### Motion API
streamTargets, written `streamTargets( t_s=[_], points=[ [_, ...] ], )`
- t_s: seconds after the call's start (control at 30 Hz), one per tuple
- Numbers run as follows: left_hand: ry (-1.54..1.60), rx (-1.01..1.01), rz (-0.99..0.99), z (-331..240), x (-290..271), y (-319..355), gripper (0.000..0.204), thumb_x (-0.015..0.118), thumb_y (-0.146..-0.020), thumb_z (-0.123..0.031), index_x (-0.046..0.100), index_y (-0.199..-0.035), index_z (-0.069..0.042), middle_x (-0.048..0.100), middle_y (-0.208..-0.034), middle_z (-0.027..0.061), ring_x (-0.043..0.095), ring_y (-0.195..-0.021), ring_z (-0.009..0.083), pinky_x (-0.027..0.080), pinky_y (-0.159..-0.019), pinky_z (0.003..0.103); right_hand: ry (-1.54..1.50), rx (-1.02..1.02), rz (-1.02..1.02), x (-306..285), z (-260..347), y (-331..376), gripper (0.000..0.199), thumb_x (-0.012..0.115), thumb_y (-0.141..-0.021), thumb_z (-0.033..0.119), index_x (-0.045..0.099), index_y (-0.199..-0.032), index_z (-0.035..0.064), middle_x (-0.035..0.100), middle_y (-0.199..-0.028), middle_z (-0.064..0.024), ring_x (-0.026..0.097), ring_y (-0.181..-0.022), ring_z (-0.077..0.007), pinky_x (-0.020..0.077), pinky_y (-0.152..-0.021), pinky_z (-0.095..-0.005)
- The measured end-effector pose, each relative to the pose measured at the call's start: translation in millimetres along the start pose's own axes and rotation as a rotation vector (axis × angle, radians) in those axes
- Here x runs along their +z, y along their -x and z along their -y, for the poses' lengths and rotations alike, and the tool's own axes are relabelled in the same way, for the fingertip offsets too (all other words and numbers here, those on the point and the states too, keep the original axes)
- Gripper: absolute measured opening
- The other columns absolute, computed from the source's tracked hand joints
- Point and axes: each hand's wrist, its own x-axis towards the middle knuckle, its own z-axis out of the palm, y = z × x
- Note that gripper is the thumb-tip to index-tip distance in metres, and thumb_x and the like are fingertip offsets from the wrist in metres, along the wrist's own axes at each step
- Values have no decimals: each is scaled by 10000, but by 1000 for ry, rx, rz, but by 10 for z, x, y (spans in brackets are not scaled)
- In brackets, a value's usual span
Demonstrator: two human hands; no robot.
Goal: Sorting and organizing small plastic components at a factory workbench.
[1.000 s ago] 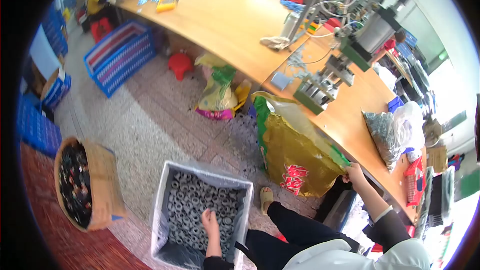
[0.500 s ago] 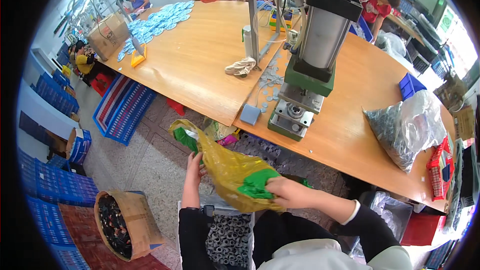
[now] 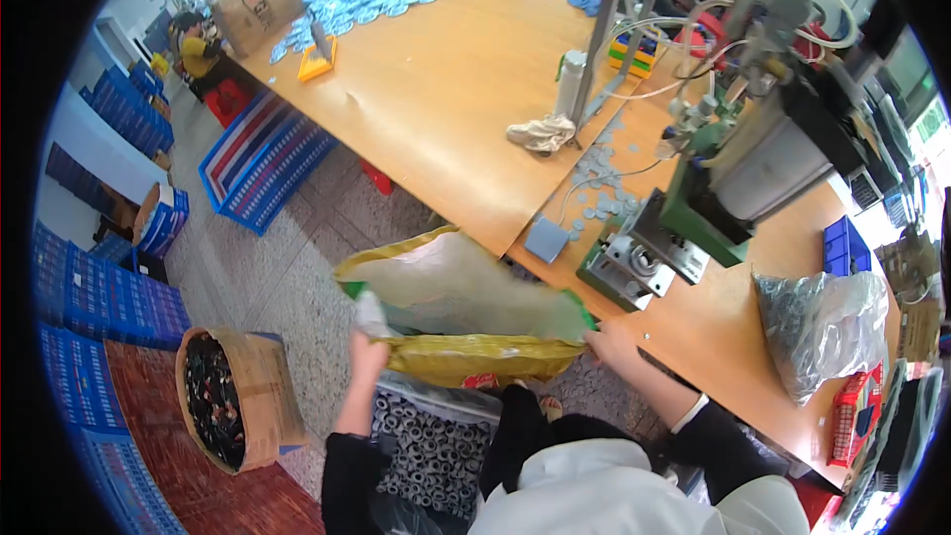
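Observation:
A yellow woven sack with green corners is stretched wide, its mouth facing up and its pale inside showing. My left hand is closed on the sack's left side, by a green and whitish corner. At the opposite end, my right hand grips the green right corner; its fingertips are partly hidden. Below the sack, close to my left forearm, stands a bin of grey ring-shaped parts.
A wooden table fills the far side, with a green-based press and grey discs on it. A clear bag of dark parts lies at right. On the left stand a cardboard box and blue crates.
The sack, bunched and slanted before, is now spread open between my hands. My right hand has moved right and slightly up to its corner. The view has turned, shifting the press rightward.

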Motion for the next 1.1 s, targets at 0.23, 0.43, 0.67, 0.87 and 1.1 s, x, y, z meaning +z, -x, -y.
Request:
streamTargets(
  t_s=[0.23, 0.43, 0.67, 0.87, 1.1],
  points=[
    [-188, -242, 215, 310, 834, 90, 490, 486, -620, -38, 380, -1091, 44, 546, -838, 306, 522, -842, 442, 416, -728, 455, 587, -459, -162, 781, -262, -696, 657, 648, -634, 221, 372, -1218, 100, 425, -1156, -223, 489, -1009, -365, 438, -814, -399],
    [153, -259, 139, 587, 1028, -138, 562, 512, -601, -5, 392, -1149, -12, 558, -965, 239, 535, -922, 374, 408, -802, 374, 486, -36, 201, 1615, -336, -1513, 682, 641, -665, 264, 333, -1269, 191, 383, -1213, -241, 455, -1067, -363, 419, -858, -405],
    [672, -585, 327, 570, 1151, -588, 629, 459, -537, 49, 410, -1157, -41, 521, -961, 82, 520, -826, 216, 421, -696, 267, 408, 248, 29, 1063, -376, -1995, 566, 528, -729, 387, 476, -1107, -32, 565, -1005, -209, 548, -940, -342, 447, -794, -404],
    [657, -782, 371, 532, 1428, -779, 391, 429, -531, 47, 457, -913, -32, 458, -670, 35, 432, -490, 138, 297, -363, 239, 184, -390, 110, 801, 239, -1460, 501, 576, -740, 256, 436, -1166, 31, 523, -1068, -183, 481, -1032, -307, 384, -870, -377],
    [1008, -1029, 417, 762, 1890, -1078, 214, 401, -540, 40, 406, -739, -40, 409, -631, 42, 351, -435, 142, 266, -345, 242, 509, -230, -721, 374, 882, -1973, 794, 701, -627, 313, 296, -1250, 34, 370, -1187, -188, 370, -1096, -362, 323, -920, -417]
  ],
)
